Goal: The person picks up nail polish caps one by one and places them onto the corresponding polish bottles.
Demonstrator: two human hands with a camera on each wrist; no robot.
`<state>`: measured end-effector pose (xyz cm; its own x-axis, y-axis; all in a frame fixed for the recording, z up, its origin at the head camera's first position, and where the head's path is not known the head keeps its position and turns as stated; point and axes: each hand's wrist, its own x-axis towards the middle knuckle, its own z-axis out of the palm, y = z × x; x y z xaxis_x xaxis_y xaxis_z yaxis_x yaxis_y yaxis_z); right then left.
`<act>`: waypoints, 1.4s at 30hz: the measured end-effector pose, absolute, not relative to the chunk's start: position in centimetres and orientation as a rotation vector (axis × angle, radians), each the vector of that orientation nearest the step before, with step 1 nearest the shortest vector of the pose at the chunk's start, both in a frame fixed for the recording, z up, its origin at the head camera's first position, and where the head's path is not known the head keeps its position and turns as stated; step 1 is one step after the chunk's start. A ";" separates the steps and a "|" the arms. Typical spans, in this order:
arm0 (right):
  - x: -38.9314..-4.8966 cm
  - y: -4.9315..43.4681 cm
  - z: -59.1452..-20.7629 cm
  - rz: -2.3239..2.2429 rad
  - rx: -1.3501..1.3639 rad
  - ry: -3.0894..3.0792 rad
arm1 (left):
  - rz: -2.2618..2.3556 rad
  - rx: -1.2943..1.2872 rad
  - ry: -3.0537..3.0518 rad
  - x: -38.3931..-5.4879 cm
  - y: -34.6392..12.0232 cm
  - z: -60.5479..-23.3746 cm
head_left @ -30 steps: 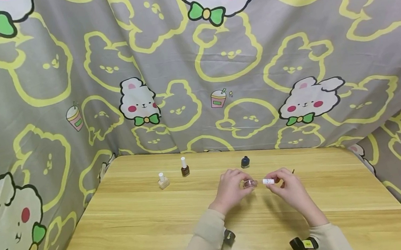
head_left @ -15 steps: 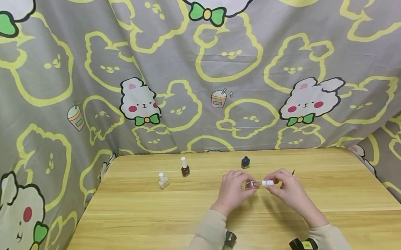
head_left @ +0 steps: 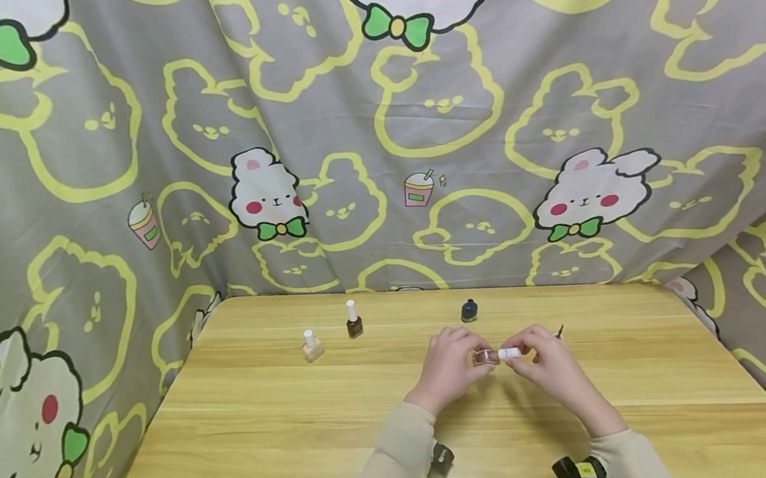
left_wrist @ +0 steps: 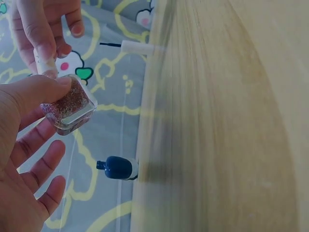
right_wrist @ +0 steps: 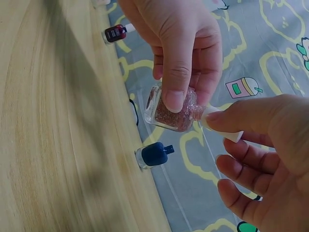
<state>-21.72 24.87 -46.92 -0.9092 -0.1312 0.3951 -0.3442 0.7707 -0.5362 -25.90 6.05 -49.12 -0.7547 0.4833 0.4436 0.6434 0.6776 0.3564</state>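
In my left hand (head_left: pixel 447 366) a clear square nail polish bottle (right_wrist: pixel 173 112) with pink glitter is held between thumb and fingers, tipped on its side. Its neck points toward my right hand (head_left: pixel 549 366), which pinches a white cap (head_left: pixel 509 353) between thumb and index finger. Cap and neck meet in the right wrist view, though whether the cap is fully seated I cannot tell. The other right fingers are loosely bent. An uncapped dark blue nail polish bottle (head_left: pixel 468 310) stands behind the hands. A white brush cap (left_wrist: pixel 137 47) stands brush up on the table, mostly hidden by my right hand in the head view.
Two white-capped nail polish bottles stand toward the back left: a beige bottle (head_left: pixel 313 349) and a dark red-brown bottle (head_left: pixel 354 325). The wooden table (head_left: pixel 272 444) ends at a patterned grey curtain (head_left: pixel 339 117) along the back and sides.
My left hand has shifted slightly right with the glitter bottle, and the cap has come slightly left. The gap between neck and cap has closed. The other bottles stay put.
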 end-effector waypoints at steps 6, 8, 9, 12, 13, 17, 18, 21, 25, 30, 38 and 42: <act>-21.7 24.8 -47.0 0.876 0.383 -2.650 | -0.713 -0.914 -2.570 -25.7 6.1 -49.1; -21.7 24.8 -47.1 0.882 0.386 -2.651 | -0.710 -0.919 -2.570 -25.7 6.1 -49.1; -21.6 24.8 -47.1 0.886 0.389 -2.650 | -0.706 -0.922 -2.572 -25.7 6.1 -49.1; -21.6 24.7 -47.1 0.888 0.398 -2.649 | -0.703 -0.935 -2.574 -25.7 6.1 -49.1; -21.5 24.7 -47.1 0.887 0.402 -2.648 | -0.702 -0.939 -2.575 -25.7 6.1 -49.1; -21.5 24.7 -47.1 0.888 0.403 -2.652 | -0.695 -0.952 -2.568 -25.6 6.1 -49.0; -21.5 24.7 -47.1 0.888 0.400 -2.655 | -0.692 -0.954 -2.565 -25.6 6.1 -49.0; -21.5 24.7 -47.1 0.894 0.391 -2.664 | -0.684 -0.959 -2.555 -25.6 6.1 -49.0; -21.6 24.8 -47.0 0.915 0.377 -2.669 | -0.686 -0.967 -2.536 -25.6 6.1 -49.0; -21.7 24.8 -46.9 0.897 0.357 -2.669 | -0.691 -0.973 -2.532 -25.7 6.1 -49.1; -21.6 24.8 -46.7 0.869 0.289 -2.712 | -0.688 -0.978 -2.564 -25.6 6.4 -49.2; -21.7 24.8 -46.7 0.848 0.281 -2.730 | -0.706 -0.978 -2.566 -25.5 6.4 -49.2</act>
